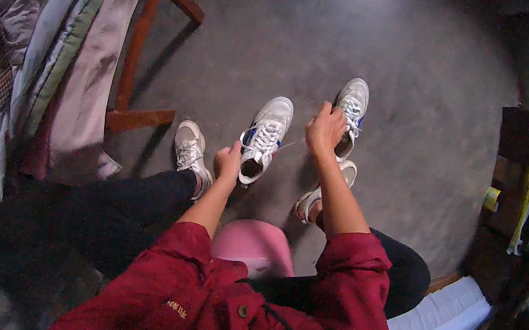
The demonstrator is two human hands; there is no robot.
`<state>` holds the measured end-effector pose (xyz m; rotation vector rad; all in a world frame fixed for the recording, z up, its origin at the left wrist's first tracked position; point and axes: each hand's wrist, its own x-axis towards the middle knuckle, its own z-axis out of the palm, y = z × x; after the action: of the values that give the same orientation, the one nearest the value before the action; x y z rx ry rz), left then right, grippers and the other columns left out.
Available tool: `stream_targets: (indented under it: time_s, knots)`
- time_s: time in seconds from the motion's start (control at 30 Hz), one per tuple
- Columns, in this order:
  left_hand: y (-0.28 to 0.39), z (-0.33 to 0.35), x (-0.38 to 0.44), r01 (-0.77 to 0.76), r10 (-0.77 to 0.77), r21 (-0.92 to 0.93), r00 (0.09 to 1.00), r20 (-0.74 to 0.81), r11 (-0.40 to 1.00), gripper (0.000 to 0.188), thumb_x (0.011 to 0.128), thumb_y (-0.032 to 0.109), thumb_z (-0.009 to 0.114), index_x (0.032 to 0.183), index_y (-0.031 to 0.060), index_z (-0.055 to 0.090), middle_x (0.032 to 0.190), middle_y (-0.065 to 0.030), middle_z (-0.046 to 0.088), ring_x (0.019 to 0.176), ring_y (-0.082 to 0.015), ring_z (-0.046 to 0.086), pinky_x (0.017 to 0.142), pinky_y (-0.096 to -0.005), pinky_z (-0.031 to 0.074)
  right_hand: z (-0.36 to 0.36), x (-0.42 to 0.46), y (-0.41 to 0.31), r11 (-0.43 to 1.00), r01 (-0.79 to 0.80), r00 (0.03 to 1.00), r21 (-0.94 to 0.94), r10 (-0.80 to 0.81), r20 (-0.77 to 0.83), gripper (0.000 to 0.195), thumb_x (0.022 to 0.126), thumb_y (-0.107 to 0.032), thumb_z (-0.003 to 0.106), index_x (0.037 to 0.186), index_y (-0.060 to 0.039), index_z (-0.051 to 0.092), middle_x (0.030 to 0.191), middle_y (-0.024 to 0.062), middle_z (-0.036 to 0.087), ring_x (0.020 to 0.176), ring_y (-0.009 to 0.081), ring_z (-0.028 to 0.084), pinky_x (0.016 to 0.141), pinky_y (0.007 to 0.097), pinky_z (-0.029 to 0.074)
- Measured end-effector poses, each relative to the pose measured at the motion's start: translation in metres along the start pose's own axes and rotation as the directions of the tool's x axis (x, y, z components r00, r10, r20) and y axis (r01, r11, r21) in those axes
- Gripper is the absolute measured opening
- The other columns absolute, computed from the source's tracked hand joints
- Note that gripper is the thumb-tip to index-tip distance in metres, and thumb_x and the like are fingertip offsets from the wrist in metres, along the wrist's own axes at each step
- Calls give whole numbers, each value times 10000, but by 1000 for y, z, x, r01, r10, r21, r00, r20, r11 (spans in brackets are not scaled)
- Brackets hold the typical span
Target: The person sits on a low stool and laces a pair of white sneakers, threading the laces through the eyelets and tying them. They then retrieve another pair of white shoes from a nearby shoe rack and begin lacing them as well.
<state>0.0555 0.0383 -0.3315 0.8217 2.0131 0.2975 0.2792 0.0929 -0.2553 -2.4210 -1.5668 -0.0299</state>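
Observation:
A white lace-up sneaker (267,134) with blue side marks lies on the floor in front of me, toe pointing away. At its left side my left hand (228,161) pinches one end of its white shoelace (244,136). Another thin lace strand runs right from the sneaker toward my right hand (325,129), whose fingers look closed on it, though the tip is blurred. Behind that hand, and partly covered by it, is the matching white sneaker (354,96). Worn shoes are on my left foot (191,147) and right foot (311,201).
A pink plastic object (254,242) stands between my legs. On the left, garments (88,57) hang beside a wooden frame (137,49). Dark furniture (526,138) lines the right, with a white folded stack (443,321) lower down. The floor (421,139) is bare concrete.

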Motion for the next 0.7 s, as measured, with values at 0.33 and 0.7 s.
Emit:
stream_targets:
  time_s: [0.33, 0.7]
  knots:
    - [12, 26, 14, -299, 359, -276, 911, 201, 913, 234, 855, 217, 588, 849, -3, 668, 719, -10, 638, 659, -71, 554, 618, -235, 440, 61, -103, -6, 542, -814, 316, 211, 108, 943, 422, 759, -441, 669, 671, -34, 600, 588, 57, 562, 487, 146, 526, 456, 289, 413]
    - [33, 11, -6, -726, 661, 177, 682, 313, 665, 241, 859, 236, 543, 898, 10, 618, 840, -149, 650, 730, -232, 612, 658, -333, 465, 48, -91, -19, 56, -744, 667, 665, 21, 745, 197, 867, -195, 581, 885, -8, 642, 755, 17, 569, 606, 94, 498, 517, 229, 398]
